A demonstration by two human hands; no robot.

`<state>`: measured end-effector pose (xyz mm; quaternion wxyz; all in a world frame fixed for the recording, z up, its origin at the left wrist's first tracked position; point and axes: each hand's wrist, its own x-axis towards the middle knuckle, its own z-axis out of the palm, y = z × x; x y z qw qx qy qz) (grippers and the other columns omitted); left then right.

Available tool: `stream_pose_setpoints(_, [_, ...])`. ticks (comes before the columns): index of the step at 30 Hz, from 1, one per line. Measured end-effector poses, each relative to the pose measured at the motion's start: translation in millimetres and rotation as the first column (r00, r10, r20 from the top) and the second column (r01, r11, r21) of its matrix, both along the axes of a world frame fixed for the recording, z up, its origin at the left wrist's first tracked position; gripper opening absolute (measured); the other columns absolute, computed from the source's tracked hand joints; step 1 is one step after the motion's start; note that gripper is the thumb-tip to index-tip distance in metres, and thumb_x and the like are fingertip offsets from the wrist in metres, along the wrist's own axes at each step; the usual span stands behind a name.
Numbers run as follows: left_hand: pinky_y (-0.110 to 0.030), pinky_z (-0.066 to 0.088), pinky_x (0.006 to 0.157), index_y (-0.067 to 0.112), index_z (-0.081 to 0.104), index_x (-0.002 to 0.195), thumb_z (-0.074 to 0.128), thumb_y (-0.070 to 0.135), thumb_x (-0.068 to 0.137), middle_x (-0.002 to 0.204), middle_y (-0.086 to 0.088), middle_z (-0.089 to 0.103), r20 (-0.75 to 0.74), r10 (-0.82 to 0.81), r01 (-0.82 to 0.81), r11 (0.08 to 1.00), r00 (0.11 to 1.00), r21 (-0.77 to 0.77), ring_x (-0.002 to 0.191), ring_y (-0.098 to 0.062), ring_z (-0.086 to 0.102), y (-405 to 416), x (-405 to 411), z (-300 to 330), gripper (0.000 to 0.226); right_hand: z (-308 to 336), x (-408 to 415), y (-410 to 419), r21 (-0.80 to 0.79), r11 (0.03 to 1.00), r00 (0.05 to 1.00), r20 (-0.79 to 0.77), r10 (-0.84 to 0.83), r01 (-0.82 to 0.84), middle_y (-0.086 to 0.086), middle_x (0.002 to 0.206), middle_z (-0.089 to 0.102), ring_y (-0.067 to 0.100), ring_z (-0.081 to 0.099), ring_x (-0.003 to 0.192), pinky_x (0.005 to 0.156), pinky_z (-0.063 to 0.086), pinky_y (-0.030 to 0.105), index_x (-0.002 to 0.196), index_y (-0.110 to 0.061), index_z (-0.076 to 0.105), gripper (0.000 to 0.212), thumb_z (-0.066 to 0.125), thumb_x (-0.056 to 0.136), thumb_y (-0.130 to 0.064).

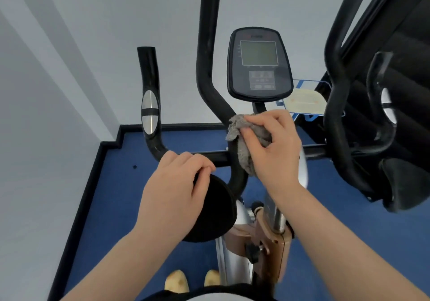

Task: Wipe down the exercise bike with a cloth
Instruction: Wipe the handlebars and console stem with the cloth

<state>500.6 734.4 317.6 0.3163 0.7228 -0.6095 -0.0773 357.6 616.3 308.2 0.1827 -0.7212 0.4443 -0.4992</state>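
Blue floor (144, 152) edged in a dark skirting (76, 198), pale grey walls (69, 33) behind. At centre, grey cloth (246, 142) bunched against the black handlebar (209, 52) of the exercise bike (235, 221), just where the inner left upright bends down into the crossbar (221, 155), directly below the console (259, 62). Right hand (272, 147) clamped on the cloth, thumb and curled fingers pinching it around the tube, a loose end hanging beneath the palm. Left hand (176, 189) curled over the crossbar beside the black padded disc (216, 210), fingers bent across the top of the bar and gripping it. Further left, outer handle (150, 105) rising with a silver pulse sensor (150, 112) set in its face. Console with grey screen and button panel tilted toward the viewer on its short stem. Below the hands, chrome post (278, 217) running into a bronze-coloured frame (267, 235) with a black adjustment knob (252, 252). On the right, second pair of black handles (337, 72), one also carrying a silver sensor, with dark equipment (400, 91) close behind them. Blue-framed holder (302, 100) with a pale card visible between console and right handles. At bottom edge, two yellow slippers (176, 281) on the floor.
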Motion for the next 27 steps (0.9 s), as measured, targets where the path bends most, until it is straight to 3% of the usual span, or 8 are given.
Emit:
stream_pose_setpoints(3, [-0.013,0.036,0.066,0.029,0.066,0.089,0.052,0.027,0.093,0.085,0.02,0.062,0.001,0.013,-0.013,1.0,1.0,-0.007,0.085,-0.004,0.044,0.5,0.1,-0.7,0.015,-19.2,-3.8,32.5,0.069,0.997,0.997,0.073,-0.024,0.019,-0.004,0.104,0.053,-0.006,0.051,0.099,0.085,0.038,0.004,0.104,-0.014,0.071,0.018,0.071,0.086,-0.013])
stream_pose_setpoints(8, [-0.012,0.034,0.062,0.03,0.065,0.088,0.051,0.028,0.093,0.084,0.02,0.061,0.027,0.02,-0.02,1.0,0.999,0.003,0.084,-0.004,0.045,-0.8,-0.7,-0.8,0.015,-0.3,8.9,3.8,-0.038,0.996,0.996,-0.039,0.081,-0.083,0.003,0.107,0.053,-0.007,0.047,0.099,0.09,0.037,0.009,0.099,-0.009,0.071,0.014,0.07,0.087,-0.015])
stream_pose_setpoints(12, [-0.013,0.035,0.062,0.03,0.065,0.088,0.051,0.028,0.092,0.083,0.02,0.061,0.007,0.019,-0.019,1.0,1.0,0.008,0.084,-0.004,0.046,-1.0,-0.6,0.4,0.015,24.0,32.1,-32.0,0.012,0.994,0.993,-0.052,0.107,-0.106,-0.001,0.105,0.054,0.01,0.056,0.097,0.089,0.049,0.032,0.103,-0.009,0.072,0.016,0.067,0.09,-0.018])
stream_pose_setpoints(17, [-0.014,0.038,0.06,0.03,0.066,0.088,0.053,0.027,0.092,0.083,0.02,0.061,0.009,0.037,-0.037,0.999,0.999,-0.013,0.081,-0.003,0.046,0.3,-1.5,0.7,0.014,0.0,15.4,8.8,-0.062,0.994,0.994,-0.07,0.087,-0.092,-0.004,0.106,0.055,0.008,0.055,0.096,0.084,0.047,0.019,0.101,-0.013,0.072,0.017,0.073,0.084,-0.015])
stream_pose_setpoints(20, [-0.014,0.038,0.061,0.027,0.066,0.089,0.055,0.024,0.093,0.084,0.018,0.062,0.017,0.025,-0.025,1.0,1.0,-0.012,0.081,-0.004,0.046,-0.3,-1.4,0.0,0.012,18.4,34.2,-18.7,-0.087,0.985,0.983,-0.123,0.138,-0.149,0.0,0.102,0.056,0.012,0.056,0.094,0.083,0.046,0.021,0.095,-0.011,0.073,0.011,0.072,0.085,-0.015])
stream_pose_setpoints(23, [-0.013,0.037,0.062,0.028,0.066,0.089,0.056,0.022,0.093,0.084,0.019,0.061,-0.009,0.034,-0.034,0.999,0.999,0.007,0.081,-0.004,0.044,-0.8,-1.2,0.5,0.012,30.3,56.5,-37.3,-0.092,0.983,0.984,-0.086,0.154,-0.161,0.002,0.101,0.058,0.012,0.056,0.092,0.08,0.042,0.013,0.096,-0.009,0.073,0.012,0.069,0.088,-0.016])
stream_pose_setpoints(25, [-0.014,0.037,0.061,0.028,0.066,0.089,0.056,0.023,0.093,0.083,0.019,0.061,-0.022,0.032,-0.032,0.999,0.999,0.003,0.081,-0.004,0.045,-0.2,-1.6,0.5,0.012,21.1,49.9,-26.1,-0.071,0.988,0.987,-0.098,0.128,-0.135,-0.001,0.101,0.057,0.014,0.056,0.092,0.078,0.045,0.018,0.097,-0.012,0.072,0.012,0.07,0.087,-0.018])
stream_pose_setpoints(27, [-0.016,0.04,0.061,0.028,0.067,0.088,0.055,0.024,0.092,0.082,0.019,0.061,-0.028,0.034,-0.034,0.999,0.999,-0.01,0.08,-0.005,0.046,0.7,-2.3,1.8,0.013,8.8,35.3,-7.9,-0.13,0.979,0.969,-0.213,0.126,-0.156,-0.002,0.098,0.057,0.019,0.056,0.089,0.075,0.047,0.027,0.095,-0.015,0.072,0.012,0.072,0.083,-0.017])
